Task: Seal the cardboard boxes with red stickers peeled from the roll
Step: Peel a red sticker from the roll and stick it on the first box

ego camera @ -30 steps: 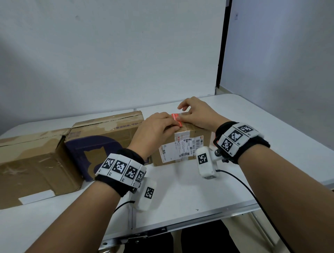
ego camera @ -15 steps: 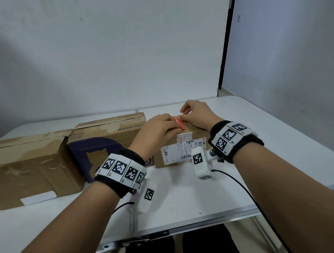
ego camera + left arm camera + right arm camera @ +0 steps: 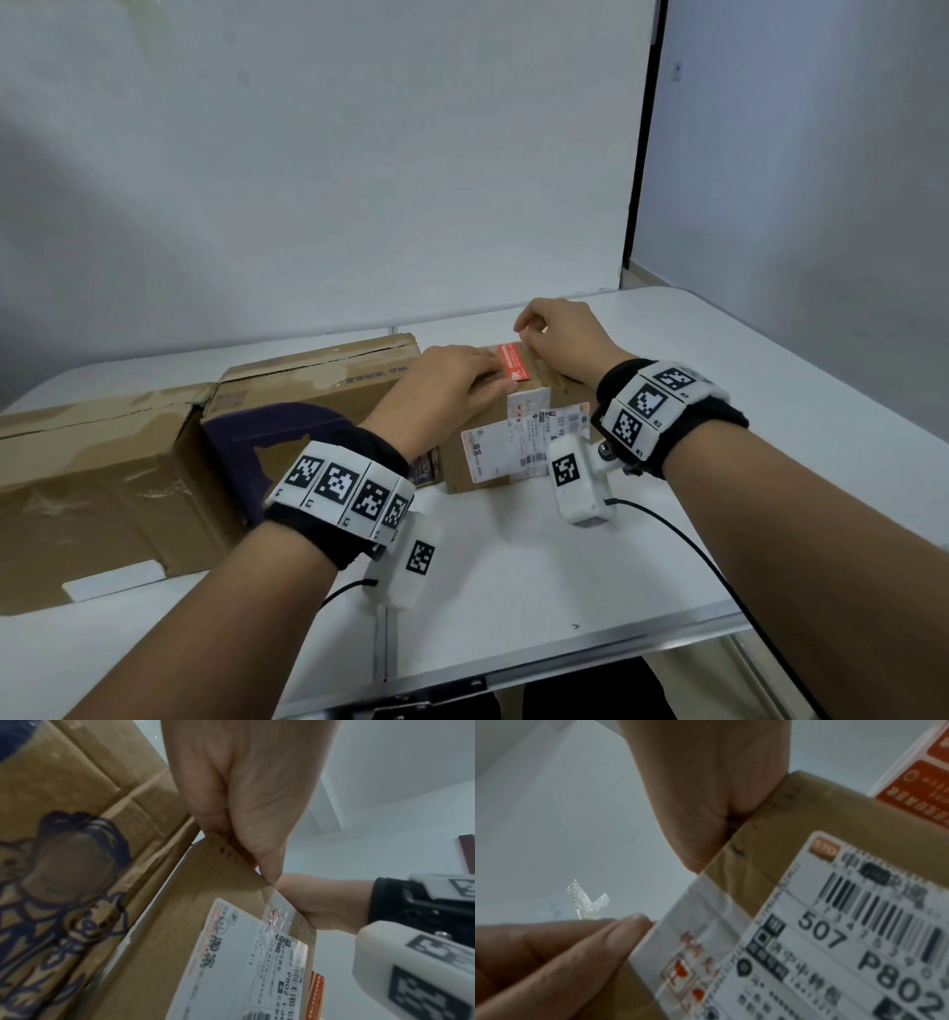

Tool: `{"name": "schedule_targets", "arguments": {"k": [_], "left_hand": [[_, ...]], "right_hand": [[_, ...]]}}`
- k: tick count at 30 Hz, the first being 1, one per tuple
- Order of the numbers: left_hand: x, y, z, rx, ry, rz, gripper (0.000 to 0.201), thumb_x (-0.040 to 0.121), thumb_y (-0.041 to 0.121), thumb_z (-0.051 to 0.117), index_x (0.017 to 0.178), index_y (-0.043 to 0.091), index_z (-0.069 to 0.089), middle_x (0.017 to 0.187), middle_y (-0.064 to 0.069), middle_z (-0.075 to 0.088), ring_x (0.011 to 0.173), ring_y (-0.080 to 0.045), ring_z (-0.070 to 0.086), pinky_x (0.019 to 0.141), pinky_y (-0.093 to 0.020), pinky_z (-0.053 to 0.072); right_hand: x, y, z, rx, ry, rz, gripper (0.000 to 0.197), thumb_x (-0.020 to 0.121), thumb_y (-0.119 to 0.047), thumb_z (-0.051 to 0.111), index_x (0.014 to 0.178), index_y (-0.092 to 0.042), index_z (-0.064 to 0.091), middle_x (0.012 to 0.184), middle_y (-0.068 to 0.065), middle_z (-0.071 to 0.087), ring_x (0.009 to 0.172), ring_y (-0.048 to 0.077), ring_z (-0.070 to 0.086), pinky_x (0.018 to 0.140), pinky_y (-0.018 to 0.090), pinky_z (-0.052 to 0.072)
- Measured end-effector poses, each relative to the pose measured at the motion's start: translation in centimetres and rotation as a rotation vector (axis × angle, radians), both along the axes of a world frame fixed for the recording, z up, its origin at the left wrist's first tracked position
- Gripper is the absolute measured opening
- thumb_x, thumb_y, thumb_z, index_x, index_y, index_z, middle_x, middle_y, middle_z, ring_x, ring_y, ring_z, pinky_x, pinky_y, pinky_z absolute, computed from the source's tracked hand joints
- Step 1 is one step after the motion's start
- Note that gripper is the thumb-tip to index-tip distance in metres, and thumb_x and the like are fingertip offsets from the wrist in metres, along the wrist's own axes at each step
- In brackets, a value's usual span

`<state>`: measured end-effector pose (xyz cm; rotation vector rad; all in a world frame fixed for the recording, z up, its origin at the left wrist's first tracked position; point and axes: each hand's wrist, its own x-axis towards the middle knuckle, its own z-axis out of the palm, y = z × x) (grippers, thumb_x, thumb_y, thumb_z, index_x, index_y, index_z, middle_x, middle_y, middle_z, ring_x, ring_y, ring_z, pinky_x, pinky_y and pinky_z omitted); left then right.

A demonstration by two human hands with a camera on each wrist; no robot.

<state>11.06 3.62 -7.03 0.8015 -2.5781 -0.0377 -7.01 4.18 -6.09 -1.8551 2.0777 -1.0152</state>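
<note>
A small cardboard box [image 3: 490, 411] with a white shipping label [image 3: 518, 444] stands mid-table. A red sticker [image 3: 512, 361] lies flat across its top. My left hand [image 3: 452, 385] lies on the top, left of the sticker, fingers flat and reaching the near edge. My right hand [image 3: 560, 339] rests on the far right of the top, its bent fingertips down at the sticker's far end. The left wrist view shows my left palm [image 3: 244, 791] pressing the top edge. A strip of red stickers on white backing [image 3: 923, 780] lies just beyond the box.
Two bigger cardboard boxes stand to the left, a plain one [image 3: 92, 488] and one with a dark purple print [image 3: 318, 401]. The white table [image 3: 513, 591] has its front edge close to me. A scrap of clear tape [image 3: 588, 902] sits on the table.
My right hand has drawn back toward the far edge of the box, so more of the red sticker shows. My left hand stays pressed on the top.
</note>
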Motion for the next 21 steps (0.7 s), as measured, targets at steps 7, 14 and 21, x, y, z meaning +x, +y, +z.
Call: {"name": "schedule_targets", "arguments": {"k": [7,14,21], "left_hand": [[0.3,-0.2,0.2,0.057,0.038,0.009,0.03,0.09,0.044,0.055,0.108,0.023,0.068,0.098,0.004,0.071,0.088,-0.014,0.065,0.077,-0.032,0.05],[0.4,0.2,0.4,0.131,0.097,0.042,0.031,0.088,0.042,0.061,0.11,0.022,0.07,0.103,0.003,0.075,0.093,-0.012,0.067,0.084,-0.031,0.051],[0.3,-0.2,0.1,0.143,0.105,0.053,0.032,0.088,0.041,0.061,0.111,0.021,0.07,0.102,0.002,0.075,0.09,-0.012,0.067,0.08,-0.03,0.052]], "right_hand": [[-0.1,3.0,0.8,-0.044,0.156,0.165,0.035,0.093,-0.004,0.044,0.103,-0.017,0.074,0.112,0.008,0.06,0.101,0.02,0.057,0.082,0.025,0.042],[0.9,3.3,0.1,0.009,0.17,0.187,0.032,0.09,-0.002,0.054,0.113,-0.016,0.072,0.113,0.007,0.058,0.103,0.022,0.056,0.081,0.025,0.041],[1.2,2.1,-0.2,0.037,0.15,0.151,0.041,0.089,0.002,0.046,0.117,-0.018,0.071,0.111,0.013,0.052,0.093,0.017,0.046,0.077,0.024,0.033]]}}
